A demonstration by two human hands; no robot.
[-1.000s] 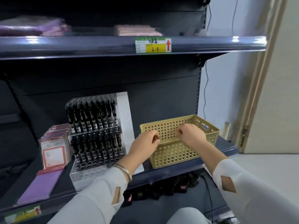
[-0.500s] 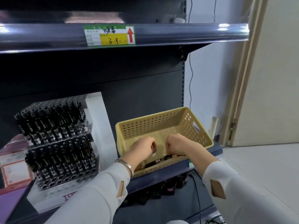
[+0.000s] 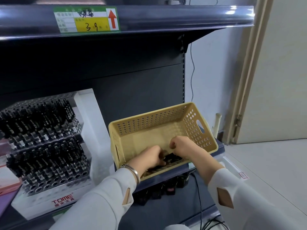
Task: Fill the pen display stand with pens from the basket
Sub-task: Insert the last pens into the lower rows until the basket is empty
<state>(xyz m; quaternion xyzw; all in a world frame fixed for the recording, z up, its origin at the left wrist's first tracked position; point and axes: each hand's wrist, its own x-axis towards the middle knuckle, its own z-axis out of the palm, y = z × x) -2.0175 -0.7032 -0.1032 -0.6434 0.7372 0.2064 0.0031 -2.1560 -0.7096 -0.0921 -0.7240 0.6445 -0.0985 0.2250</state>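
Inside basket (image 3: 149, 123): my left hand (image 3: 149, 157), right hand (image 3: 184, 147) curled over dark pens (image 3: 172, 158), grip unclear. Display stand (image 3: 44, 146) left of basket.

Both my forearms, in white long sleeves (image 3: 103, 205) with diamond-shaped cut-outs, reach forward and angle inward, so the hands sit just beside each other. My left hand (image 3: 149, 157), with a silver metal bangle (image 3: 132, 171) on its wrist, is knuckles-up with the fingers curled downward. My right hand (image 3: 182, 146) is bunched in a loose fist, and I cannot tell whether either hand grips anything.
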